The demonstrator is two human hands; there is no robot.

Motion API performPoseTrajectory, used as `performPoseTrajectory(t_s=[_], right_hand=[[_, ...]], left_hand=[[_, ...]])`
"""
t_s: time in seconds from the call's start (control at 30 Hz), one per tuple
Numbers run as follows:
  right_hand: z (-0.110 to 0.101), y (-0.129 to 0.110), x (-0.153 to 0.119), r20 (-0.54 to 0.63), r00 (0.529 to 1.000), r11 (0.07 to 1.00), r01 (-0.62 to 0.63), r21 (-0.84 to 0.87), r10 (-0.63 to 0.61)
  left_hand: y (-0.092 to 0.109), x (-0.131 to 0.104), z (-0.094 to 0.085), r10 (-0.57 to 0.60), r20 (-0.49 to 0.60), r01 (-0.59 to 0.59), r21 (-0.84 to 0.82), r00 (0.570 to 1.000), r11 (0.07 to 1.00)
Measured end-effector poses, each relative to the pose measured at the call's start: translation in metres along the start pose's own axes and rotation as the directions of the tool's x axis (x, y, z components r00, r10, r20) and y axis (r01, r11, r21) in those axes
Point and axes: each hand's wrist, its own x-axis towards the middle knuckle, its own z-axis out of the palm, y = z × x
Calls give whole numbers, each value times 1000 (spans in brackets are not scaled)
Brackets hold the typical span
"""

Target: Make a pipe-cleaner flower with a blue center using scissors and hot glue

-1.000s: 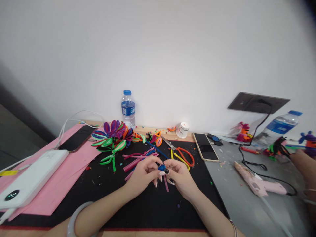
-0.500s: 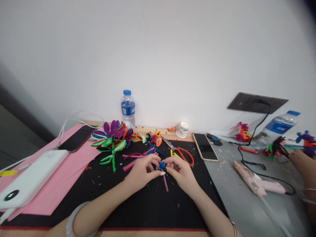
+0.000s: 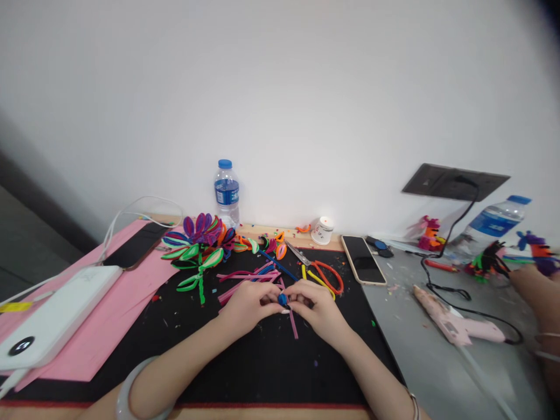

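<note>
My left hand [image 3: 252,304] and my right hand [image 3: 318,303] meet over the black mat [image 3: 262,373], both with fingers pinched on a small blue fuzzy piece [image 3: 282,299]. A pink strip [image 3: 293,324] lies on the mat just below the fingertips. Behind my left hand are several pink and blue pipe cleaners [image 3: 245,275]. Scissors with orange handles [image 3: 330,276] lie beyond my right hand, with a yellow pipe cleaner [image 3: 319,279] beside them. A bunch of looped, coloured pipe-cleaner petals and leaves [image 3: 203,239] rests at the back left.
At left are a white power bank [image 3: 56,315] and a dark phone [image 3: 135,245] on pink paper [image 3: 100,350]. Farther right: a phone [image 3: 364,261], a paper cup [image 3: 322,230], a pink glue gun [image 3: 459,324], bottles [image 3: 226,192] and another person's hand [image 3: 534,291] near a purple-orange figure [image 3: 540,252].
The blue piece has shifted slightly left and down between my fingertips. My right hand has moved slightly left, uncovering more of the yellow pipe cleaner. The other person's purple-orange figure has moved slightly left.
</note>
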Motion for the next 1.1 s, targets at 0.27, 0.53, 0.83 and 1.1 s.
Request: performPoseTrajectory(t_s=[0.27, 0.53, 0.83, 1.1], right_hand=[[1, 3, -1, -11, 1000, 1000, -3, -15, 3], [1, 1, 0, 3, 1000, 1000, 4, -28, -4], [1, 1, 0, -2, 1000, 999, -9, -36, 9], [2, -1, -1, -9, 1000, 998, -12, -56, 12]], left_hand=[[5, 1, -3, 48, 17, -50, 134, 999, 990], [-2, 0, -3, 82, 7, -81, 189, 997, 979], [-3, 0, -3, 46, 9, -46, 285, 999, 957], [-1, 1, -4, 44, -4, -40, 331, 999, 943]])
